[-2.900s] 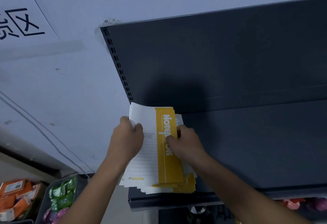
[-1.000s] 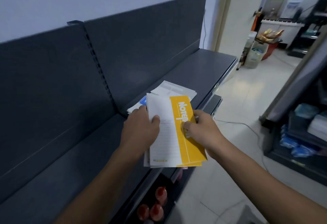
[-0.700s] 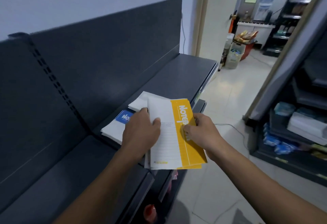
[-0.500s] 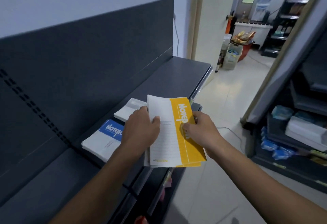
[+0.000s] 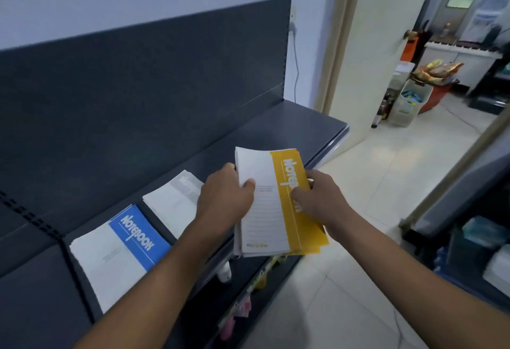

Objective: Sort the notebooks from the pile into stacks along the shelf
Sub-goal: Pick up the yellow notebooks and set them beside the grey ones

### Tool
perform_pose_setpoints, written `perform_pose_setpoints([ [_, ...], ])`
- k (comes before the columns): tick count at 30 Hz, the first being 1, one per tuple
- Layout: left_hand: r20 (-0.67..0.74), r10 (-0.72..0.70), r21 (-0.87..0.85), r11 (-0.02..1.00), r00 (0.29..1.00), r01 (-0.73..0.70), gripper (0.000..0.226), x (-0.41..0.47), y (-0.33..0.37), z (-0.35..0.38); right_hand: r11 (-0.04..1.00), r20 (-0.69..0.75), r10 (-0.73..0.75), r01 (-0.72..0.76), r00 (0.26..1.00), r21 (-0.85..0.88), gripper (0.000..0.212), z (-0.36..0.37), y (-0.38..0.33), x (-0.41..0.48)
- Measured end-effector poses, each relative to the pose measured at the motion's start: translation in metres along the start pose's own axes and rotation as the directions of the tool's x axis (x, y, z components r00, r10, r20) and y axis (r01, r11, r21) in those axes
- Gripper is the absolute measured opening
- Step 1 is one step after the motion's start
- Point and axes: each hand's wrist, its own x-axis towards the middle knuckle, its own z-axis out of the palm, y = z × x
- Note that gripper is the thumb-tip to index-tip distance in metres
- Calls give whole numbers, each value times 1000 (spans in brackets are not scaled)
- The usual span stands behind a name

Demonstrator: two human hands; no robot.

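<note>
Yellow notebooks (image 5: pixel 278 205) farther along shelf (image 5: pixel 289 122), both hands' fingers (image 5: pixel 248 183) clasping, title half-hidden.

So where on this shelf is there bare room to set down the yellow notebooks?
The shelf is bare from the grey-striped stack to its far end by the doorway. A narrow strip also runs behind both stacks along the back panel. The blue notebook stack and grey one crowd the near part. Both the left hand and right hand hold the yellow notebooks.

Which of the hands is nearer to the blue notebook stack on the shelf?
Left. The left hand grips the yellow notebooks just right of the blue notebook stack; the right hand holds their far edge, farther away.
</note>
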Motion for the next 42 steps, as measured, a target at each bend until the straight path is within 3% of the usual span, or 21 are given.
perform_pose_setpoints([
  [9, -58, -119, 15, 993, 991, 120, 24, 91, 4, 16, 993, 97, -89, 96, 991, -64, 24, 3, -23, 106],
  [17, -38, -255, -14, 967, 966, 254, 24, 146, -6, 27, 954, 173, -89, 134, 981, -269, 22, 20, -40, 192],
  [25, -37, -472, -95, 879, 881, 467, 24, 169, -32, 36, 885, 334, -97, 235, 938, -402, 22, 71, -43, 257],
  [29, -22, -541, -54, 841, 841, 539, 18, 171, -44, 41, 832, 447, -106, 325, 888, -449, 15, 94, -44, 282],
  [32, -48, -591, -27, 807, 805, 590, 18, 174, -51, 49, 800, 526, -94, 379, 845, -466, 27, 105, -47, 289],
  [42, -113, -685, -4, 724, 719, 689, 24, 173, -56, 67, 746, 599, -80, 446, 797, -494, 30, 124, -41, 300],
])
